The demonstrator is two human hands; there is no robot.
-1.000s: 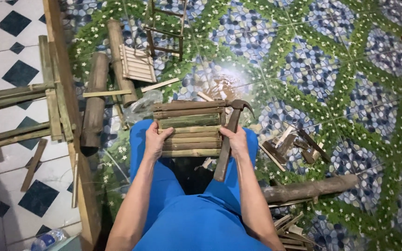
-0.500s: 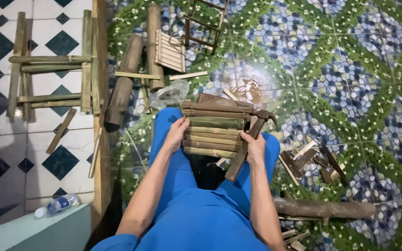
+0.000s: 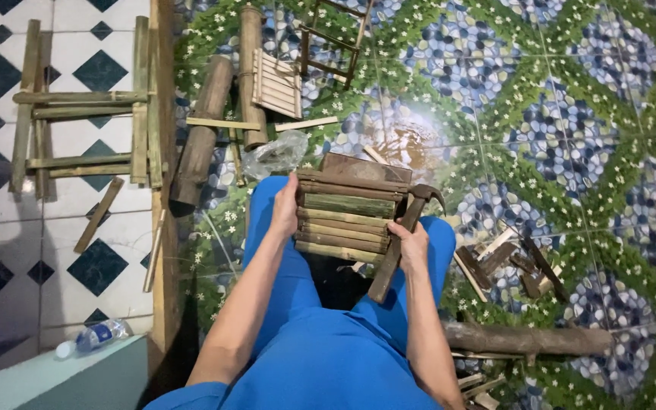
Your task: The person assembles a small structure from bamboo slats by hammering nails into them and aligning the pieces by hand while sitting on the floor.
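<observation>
Head view is showing someone sitting in blue trousers with a slatted bamboo panel point(image 3: 347, 216) resting across both knees. Left hand point(image 3: 285, 206) is curling its fingers around the panel's left edge, gripping it. Right hand point(image 3: 411, 244) is doing double duty: it's closing around the wooden handle of a claw hammer point(image 3: 400, 239) while also pressing against the panel's right edge, so the hammer is lying along that side with its head up near the top corner.

What I'd be worrying about: the panel is only sitting on the knees, nothing flat under it, so any shift of the legs could be tipping it forward onto the tiled floor point(image 3: 571, 114). And with the hammer pinched alongside rather than held cleanly, the grip looks awkward to me; it could be slipping out, or the claw could be catching a slat. Any knock landing there is also going straight into the thighs.

The panel itself is looking like several split bamboo slats running crosswise, greenish to tan, with darker brown pieces along the top. Slats are sitting close together, fairly even.

Around it: a bamboo log point(image 3: 203, 129) and a smaller slat piece point(image 3: 276, 83) lying on the floor ahead, a plastic bag point(image 3: 275, 152) just beyond the knees, a bamboo frame point(image 3: 85, 106) off to the left, and a bottle point(image 3: 93, 338) down near the left edge.
</observation>
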